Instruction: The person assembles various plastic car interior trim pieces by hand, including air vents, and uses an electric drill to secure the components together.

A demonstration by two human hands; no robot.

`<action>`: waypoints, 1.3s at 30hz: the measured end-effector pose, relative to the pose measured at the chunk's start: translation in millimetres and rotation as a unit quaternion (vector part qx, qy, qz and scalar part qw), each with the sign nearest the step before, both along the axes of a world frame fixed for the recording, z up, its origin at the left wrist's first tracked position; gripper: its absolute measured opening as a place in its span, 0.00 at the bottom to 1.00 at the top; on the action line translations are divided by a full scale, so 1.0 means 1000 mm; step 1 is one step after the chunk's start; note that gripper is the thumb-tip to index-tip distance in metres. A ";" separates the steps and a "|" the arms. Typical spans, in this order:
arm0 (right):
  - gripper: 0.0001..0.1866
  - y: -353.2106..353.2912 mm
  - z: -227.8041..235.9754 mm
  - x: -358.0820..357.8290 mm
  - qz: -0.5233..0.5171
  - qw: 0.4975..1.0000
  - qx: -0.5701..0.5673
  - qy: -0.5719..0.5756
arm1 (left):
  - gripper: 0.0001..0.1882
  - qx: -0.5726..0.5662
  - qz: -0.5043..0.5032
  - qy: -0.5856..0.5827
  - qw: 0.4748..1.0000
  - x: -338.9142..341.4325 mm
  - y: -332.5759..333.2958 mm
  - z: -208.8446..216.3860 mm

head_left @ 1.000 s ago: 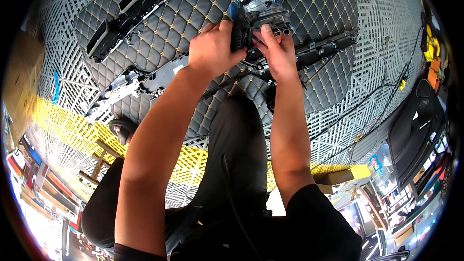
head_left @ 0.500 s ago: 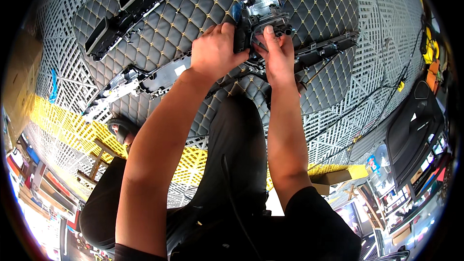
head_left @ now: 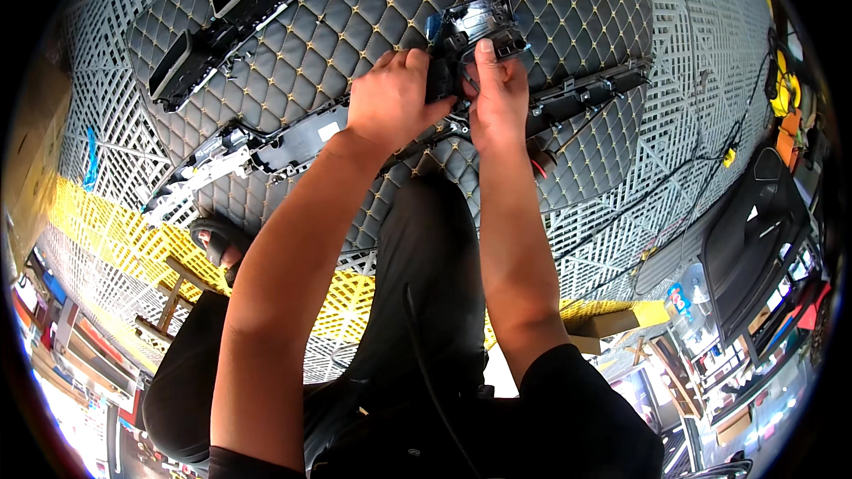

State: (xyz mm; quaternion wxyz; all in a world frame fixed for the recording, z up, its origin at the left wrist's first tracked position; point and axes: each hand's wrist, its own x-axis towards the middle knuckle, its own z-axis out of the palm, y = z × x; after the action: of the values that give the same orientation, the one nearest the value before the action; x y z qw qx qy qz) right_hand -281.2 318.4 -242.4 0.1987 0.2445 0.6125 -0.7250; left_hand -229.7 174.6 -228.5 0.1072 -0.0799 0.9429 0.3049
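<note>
Both hands grip a black plastic part with a shiny, glossy panel (head_left: 479, 16) at its far end, raised over the quilted mat. My left hand (head_left: 390, 98) wraps round its left side, fingers curled over the far edge and thumb pointing right. My right hand (head_left: 499, 93) holds the other side, its thumb pressed on the top and its fingers partly hidden beneath. Under the hands lies a long black and silver trim strip (head_left: 297, 140), running from lower left to upper right. Where the held part meets the strip is covered by my hands, so I cannot tell if they touch.
A black quilted mat (head_left: 373, 13) covers a grey and yellow grid floor. At the upper left lies a black trim piece with two framed openings (head_left: 235, 22). Black cables (head_left: 701, 155) cross the floor at right, near a black panel (head_left: 759, 239). A cardboard box (head_left: 612, 326) stands behind.
The held part has tilted and its glossy panel has come slightly nearer. My right hand has shifted a little left and nearer, its thumb still on top. My left hand keeps its grip.
</note>
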 end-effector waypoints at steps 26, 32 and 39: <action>0.23 0.005 0.010 0.015 -0.034 0.987 -0.148 0.047 | 0.29 0.352 0.084 -0.157 0.919 -0.058 -0.013 -0.029; 0.39 0.069 0.019 -0.005 0.018 0.985 -0.169 0.017 | 0.25 0.421 0.074 -0.184 0.885 -0.059 -0.014 -0.017; 0.30 0.050 0.062 -0.044 0.183 0.974 0.124 -0.047 | 0.24 0.505 0.169 -0.222 0.817 -0.055 -0.018 -0.015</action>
State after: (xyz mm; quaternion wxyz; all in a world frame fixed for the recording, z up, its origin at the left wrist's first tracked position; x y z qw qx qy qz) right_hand -325.3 368.9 -180.1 0.3242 0.1848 0.7222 -0.5824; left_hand -284.6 156.9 -243.0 0.2853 -0.2380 0.5792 0.7256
